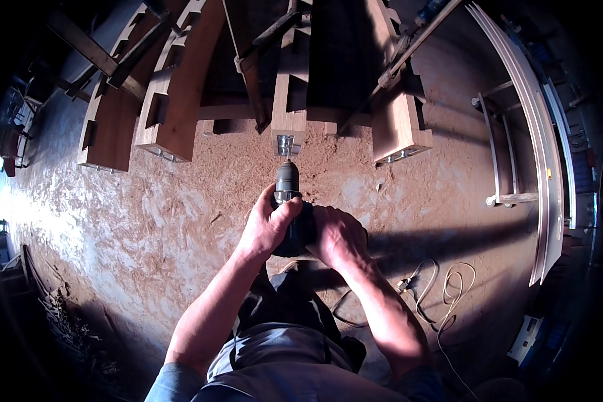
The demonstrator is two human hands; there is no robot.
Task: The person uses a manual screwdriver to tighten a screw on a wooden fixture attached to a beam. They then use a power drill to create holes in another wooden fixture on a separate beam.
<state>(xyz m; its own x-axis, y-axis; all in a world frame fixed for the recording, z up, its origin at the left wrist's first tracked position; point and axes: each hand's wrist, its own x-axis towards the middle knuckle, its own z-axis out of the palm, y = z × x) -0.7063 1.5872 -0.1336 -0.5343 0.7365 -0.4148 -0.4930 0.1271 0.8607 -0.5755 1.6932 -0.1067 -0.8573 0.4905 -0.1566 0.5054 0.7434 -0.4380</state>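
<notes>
Pointing away from me, a dark power drill (287,177) is held in front of my body. My left hand (273,222) is closed round the drill's body just behind the chuck, thumb on top. Wrapped over its rear is my right hand (338,234), whose fingertips are partly hidden. The thin bit reaches a small metal fitting (285,143) on the end face of the middle notched timber (290,120); whether it is inside a hole I cannot tell.
Other notched timbers (170,124) with metal fittings lie left, and one timber (396,130) right. Clamp bars (409,52) cross above them. A pale cable (449,295) loops across the sawdust-covered floor (167,221). Long boards (546,154) and a wheeled frame (506,151) stand at the right.
</notes>
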